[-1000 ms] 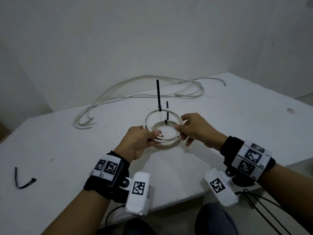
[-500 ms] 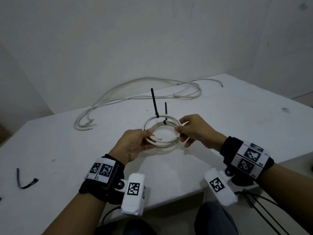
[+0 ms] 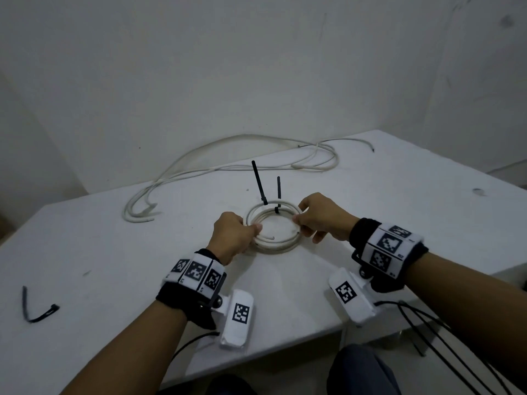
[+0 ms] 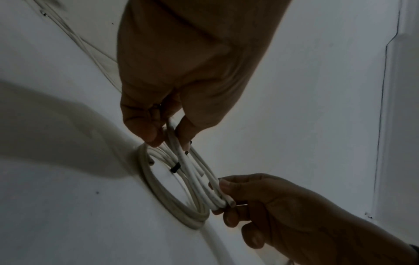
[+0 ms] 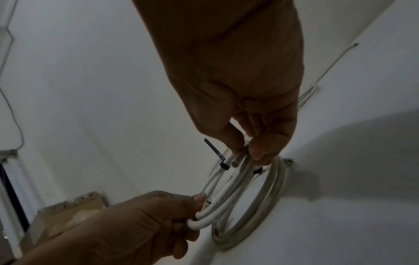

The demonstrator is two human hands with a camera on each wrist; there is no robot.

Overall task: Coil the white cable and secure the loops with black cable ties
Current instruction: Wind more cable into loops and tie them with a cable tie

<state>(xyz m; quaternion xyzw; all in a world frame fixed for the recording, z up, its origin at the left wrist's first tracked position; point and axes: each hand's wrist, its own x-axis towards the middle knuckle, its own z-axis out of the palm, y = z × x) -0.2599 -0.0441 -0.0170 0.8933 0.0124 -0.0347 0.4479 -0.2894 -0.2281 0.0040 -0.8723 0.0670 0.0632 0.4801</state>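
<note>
**Q:** What does the head view show, and where is your work?

**A:** The coiled white cable [image 3: 273, 230] sits near the middle of the white table [image 3: 370, 223], its near arc on or just above the surface. Your left hand [image 3: 234, 236] grips the coil at 9 o'clock, fingers and thumb curled round several strands. Your right hand [image 3: 319, 218] pinches the bundle at 3 o'clock. Neither hand is open.

**Q:** Which ties are on?

**A:** Two black cable ties: the taller tie [image 3: 259, 183] at roughly 12 o'clock on the coil and the shorter tie [image 3: 278, 192] just beside it, toward 1 o'clock, both tails standing up. The wrist views suggest each one binds only some of the strands; you cannot tell this for certain.

**Q:** How should you handle the step?

**A:** Judged from the loose spread of loops, you should gather them flush before anything else. A cut cable end [image 4: 231, 203] lies at your right fingertips; tuck it inside the bundle. Keep the 9 o'clock grip firm while the other hand squeezes strands together, so the coil does not spring open.

**Q:** Anything else in reach?

**A:** A spare black tie [image 3: 37, 309] lies at the table's 8 o'clock edge, well apart. More loose white cable [image 3: 228, 166] trails at 11 to 1 o'clock, by the wall.
</note>
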